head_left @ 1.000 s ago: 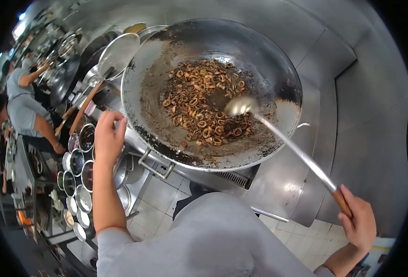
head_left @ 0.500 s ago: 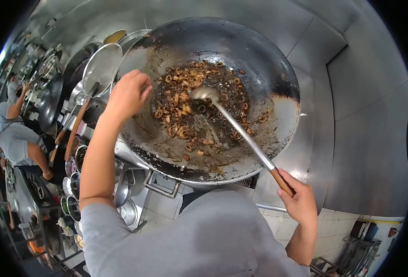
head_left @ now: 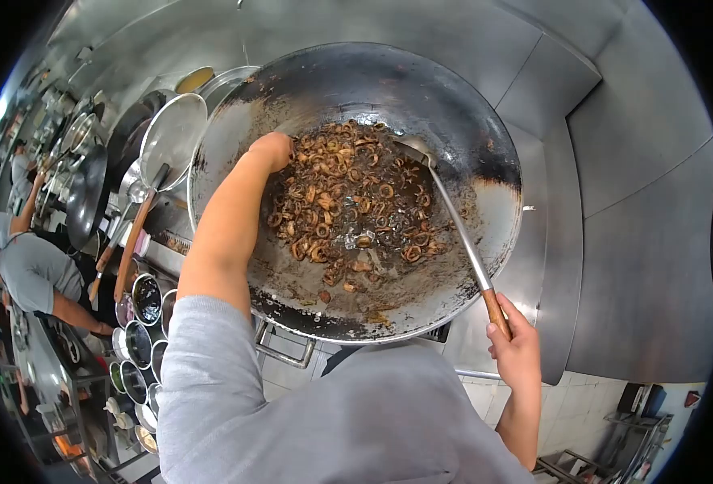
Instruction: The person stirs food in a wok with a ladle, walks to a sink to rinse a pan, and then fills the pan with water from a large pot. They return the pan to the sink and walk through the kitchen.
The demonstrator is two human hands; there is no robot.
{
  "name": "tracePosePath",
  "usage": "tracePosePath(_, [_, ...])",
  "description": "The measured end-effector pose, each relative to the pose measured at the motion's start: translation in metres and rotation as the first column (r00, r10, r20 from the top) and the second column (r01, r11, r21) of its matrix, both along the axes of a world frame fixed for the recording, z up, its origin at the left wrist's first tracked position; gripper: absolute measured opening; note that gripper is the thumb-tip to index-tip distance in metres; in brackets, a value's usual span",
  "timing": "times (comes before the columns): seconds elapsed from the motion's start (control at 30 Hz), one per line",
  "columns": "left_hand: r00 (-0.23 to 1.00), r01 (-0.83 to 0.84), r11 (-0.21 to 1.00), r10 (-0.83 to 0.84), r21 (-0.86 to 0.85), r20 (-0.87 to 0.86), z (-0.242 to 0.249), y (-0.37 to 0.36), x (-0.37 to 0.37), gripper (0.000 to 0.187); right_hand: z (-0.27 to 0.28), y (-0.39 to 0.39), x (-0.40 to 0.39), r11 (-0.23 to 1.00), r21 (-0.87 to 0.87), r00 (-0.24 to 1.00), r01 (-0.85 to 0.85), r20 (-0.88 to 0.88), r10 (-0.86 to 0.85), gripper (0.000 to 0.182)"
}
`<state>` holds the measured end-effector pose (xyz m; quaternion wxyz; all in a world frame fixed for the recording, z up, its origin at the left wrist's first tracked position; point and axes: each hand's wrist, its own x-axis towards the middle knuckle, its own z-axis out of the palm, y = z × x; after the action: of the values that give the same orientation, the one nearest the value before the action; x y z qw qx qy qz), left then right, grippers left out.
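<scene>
The big dark wok (head_left: 356,189) sits on the steel counter (head_left: 534,266), and everything here is told from it. In the middle of the wok lies a heap of brown squid rings (head_left: 348,206), wet and shiny in dark sauce, so the food looks mostly cooked; it is not yet scooped out, and burnt bits stick to the wok's near side. The right hand (head_left: 516,353) is just outside the wok's near rim, fingers wrapped tight round the wooden end of a long ladle (head_left: 453,222), whose bowl rests at the far side of the heap. The left arm reaches over the wok's left rim, and the left hand (head_left: 274,149) hangs above the food, bent down; I cannot tell if its fingers are spread or closed. Small sauce bowls (head_left: 143,323) stand left of the wok.
</scene>
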<state>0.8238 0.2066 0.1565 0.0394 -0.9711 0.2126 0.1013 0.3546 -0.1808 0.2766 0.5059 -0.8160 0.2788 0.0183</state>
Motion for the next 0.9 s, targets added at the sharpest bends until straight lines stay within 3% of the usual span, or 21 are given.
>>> tracePosePath(0.1, [0.998, 0.055, 0.995, -0.056, -0.089, -0.003, 0.003, -0.019, 0.0, 0.023, -0.003, -0.006, -0.005, 0.999, 0.05, 1.0, -0.004, 0.008, 0.003, 0.054])
tracePosePath(0.23, [0.989, 0.115, 0.991, -0.108, -0.063, 0.102, -0.006, -0.039, 0.015, 0.022, -0.009, 0.0, -0.001, 0.994, 0.104, 0.999, 0.014, 0.036, -0.018, 0.054])
tracePosePath(0.33, [0.989, 0.12, 0.971, -0.099, -0.205, 0.112, -0.002, -0.052, 0.012, 0.021, -0.023, 0.005, 0.005, 0.995, 0.099, 0.999, 0.01, 0.045, -0.015, 0.055])
tracePosePath(0.4, [0.99, 0.139, 0.989, -0.137, -0.055, 0.04, -0.004, -0.059, 0.014, 0.02, -0.035, 0.004, 0.004, 0.999, 0.022, 0.992, -0.023, 0.125, 0.02, 0.055])
tracePosePath(0.53, [0.987, 0.163, 0.986, -0.163, -0.035, -0.002, -0.012, -0.053, 0.017, 0.018, -0.031, 0.004, 0.004, 0.998, 0.062, 0.995, -0.009, 0.102, 0.003, 0.055])
tracePosePath(0.6, [0.96, 0.076, 0.967, -0.137, -0.244, -0.244, 0.001, -0.049, 0.017, 0.015, -0.03, 0.004, 0.003, 0.992, 0.129, 0.995, -0.001, 0.096, -0.012, 0.055])
tracePosePath(0.63, [0.958, 0.079, 0.967, -0.14, -0.241, -0.248, 0.005, -0.047, 0.018, 0.015, -0.03, 0.004, 0.003, 0.991, 0.132, 0.996, 0.004, 0.092, -0.016, 0.055])
tracePosePath(0.7, [0.995, -0.014, 0.954, -0.016, -0.298, -0.098, 0.01, -0.039, 0.02, 0.013, -0.031, 0.004, 0.004, 0.976, 0.214, 0.996, 0.033, 0.07, -0.05, 0.057])
tracePosePath(0.73, [0.972, 0.185, 0.938, -0.13, -0.293, 0.198, 0.003, -0.03, 0.017, 0.009, -0.032, 0.003, 0.004, 0.976, 0.217, 0.997, 0.03, 0.069, -0.045, 0.057])
tracePosePath(0.77, [0.972, 0.179, 0.94, -0.124, -0.29, 0.198, 0.002, -0.026, 0.019, 0.009, -0.033, 0.002, 0.004, 0.972, 0.236, 0.997, 0.018, 0.074, -0.036, 0.059])
tracePosePath(0.83, [0.997, 0.071, 0.978, -0.066, -0.196, 0.034, 0.007, -0.026, 0.021, 0.016, -0.035, 0.0, 0.003, 0.967, 0.256, 0.997, 0.002, 0.08, -0.023, 0.061])
tracePosePath(0.9, [0.997, 0.066, 0.99, -0.07, -0.127, -0.033, 0.004, -0.03, 0.016, 0.022, -0.038, -0.001, 0.002, 0.965, 0.262, 0.995, 0.007, 0.097, -0.033, 0.059])
